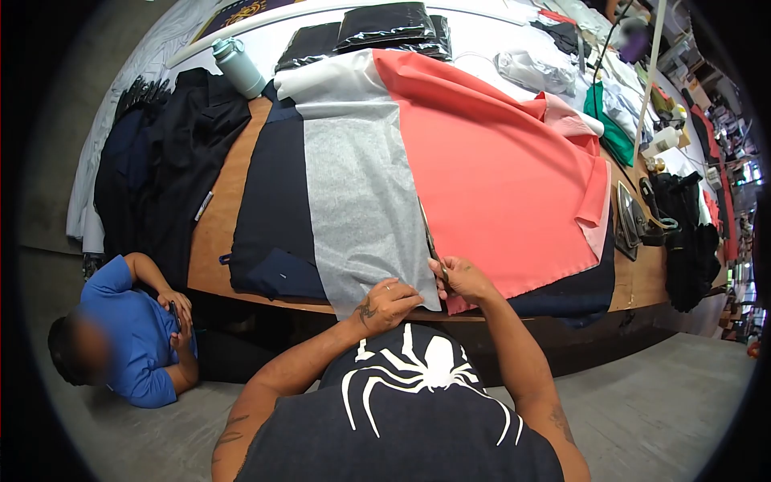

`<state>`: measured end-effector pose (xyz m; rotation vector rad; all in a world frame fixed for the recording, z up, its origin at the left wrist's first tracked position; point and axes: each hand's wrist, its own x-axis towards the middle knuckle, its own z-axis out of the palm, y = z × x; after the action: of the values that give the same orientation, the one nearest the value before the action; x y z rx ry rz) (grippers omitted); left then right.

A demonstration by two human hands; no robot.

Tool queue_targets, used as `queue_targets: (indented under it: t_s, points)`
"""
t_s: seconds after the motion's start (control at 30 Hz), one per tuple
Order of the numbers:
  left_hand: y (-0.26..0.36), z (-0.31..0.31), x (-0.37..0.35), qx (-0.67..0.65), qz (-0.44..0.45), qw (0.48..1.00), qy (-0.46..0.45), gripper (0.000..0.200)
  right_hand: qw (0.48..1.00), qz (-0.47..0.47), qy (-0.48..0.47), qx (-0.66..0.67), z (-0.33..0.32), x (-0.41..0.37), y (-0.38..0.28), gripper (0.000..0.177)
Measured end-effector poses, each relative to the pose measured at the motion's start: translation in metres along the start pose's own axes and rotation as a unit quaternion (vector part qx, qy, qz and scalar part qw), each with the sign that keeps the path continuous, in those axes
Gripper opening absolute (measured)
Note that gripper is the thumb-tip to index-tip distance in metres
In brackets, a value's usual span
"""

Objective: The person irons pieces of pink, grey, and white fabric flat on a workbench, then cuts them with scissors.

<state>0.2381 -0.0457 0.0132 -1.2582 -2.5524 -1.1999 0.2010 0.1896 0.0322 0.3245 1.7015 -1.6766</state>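
A coral-red cloth [490, 169] spreads over the right of the padded table, its right edge folded back to a paler underside. Along its left side lies a speckled light-grey fabric [353, 177], hanging slightly over the front edge. My right hand [464, 279] is closed round the handles of a pair of scissors [428, 230], whose blades point away from me along the line where grey meets coral. Beside it, my left hand [389, 301] has its fingers curled together on the near end of the grey fabric; its fingertips are partly hidden.
A dark navy pad [269, 201] lies under the cloths. An iron [630, 221] stands at the right, near black cloth [683, 241]. Dark garments [173, 145], a marker [204, 206] and a bottle [238, 68] are left. Wrapped black packs [385, 28] lie behind. A person in blue [136, 345] sits left.
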Motion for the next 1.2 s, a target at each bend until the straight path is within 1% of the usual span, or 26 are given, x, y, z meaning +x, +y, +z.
queue_targets:
  t_s: [0.13,0.2,0.33,0.4,0.5,0.53,0.6,0.83,0.9,0.93,1.0,1.13,1.2]
  points:
    - [-0.003,0.002,-0.002,0.003,0.005,1.0,0.006,0.024,0.998,0.03,-0.031,0.044,-0.005,0.005,-0.008,0.052]
    - [-0.003,0.002,-0.002,0.001,0.003,1.0,0.007,0.023,0.994,0.03,-0.034,0.103,-0.006,0.013,-0.01,0.053]
    - [-0.004,0.001,-0.002,-0.001,0.005,1.0,0.001,0.023,0.994,0.018,-0.042,0.102,-0.008,0.031,-0.025,0.046]
    - [-0.005,0.001,-0.002,-0.008,0.008,1.0,0.003,0.022,0.999,0.017,-0.014,0.037,-0.007,0.036,-0.028,0.047]
    - [-0.006,0.001,-0.003,-0.023,0.01,1.0,0.0,0.022,1.0,0.006,-0.008,0.016,-0.006,0.038,-0.026,0.048]
    - [-0.007,0.0,-0.003,-0.03,0.012,0.999,-0.005,0.022,1.0,0.005,-0.009,0.014,-0.008,0.037,-0.026,0.048]
    - [-0.007,-0.002,-0.003,-0.027,0.013,1.0,-0.006,0.024,0.998,0.039,-0.025,0.046,-0.009,0.035,-0.034,0.05]
    - [-0.009,-0.003,-0.003,-0.043,0.013,0.999,-0.009,0.025,0.996,0.04,-0.029,0.069,-0.016,0.068,-0.051,0.052]
    - [-0.01,-0.002,-0.002,-0.047,0.016,0.999,-0.006,0.025,0.998,0.011,-0.033,0.051,-0.016,0.072,-0.056,0.052]
    - [-0.01,-0.002,-0.003,-0.052,0.018,0.998,-0.003,0.025,0.998,0.012,-0.034,0.051,-0.015,0.073,-0.056,0.052]
    - [-0.01,-0.002,-0.004,-0.053,0.019,0.998,-0.002,0.025,1.0,0.005,-0.001,0.01,-0.013,0.077,-0.054,0.052]
    - [-0.014,-0.001,-0.005,-0.065,0.022,0.998,-0.006,0.027,1.0,-0.002,-0.018,0.004,-0.017,0.075,-0.056,0.056]
    - [-0.011,-0.004,-0.004,-0.072,0.016,0.997,-0.011,0.025,0.998,0.047,-0.036,0.036,-0.023,0.079,-0.061,0.055]
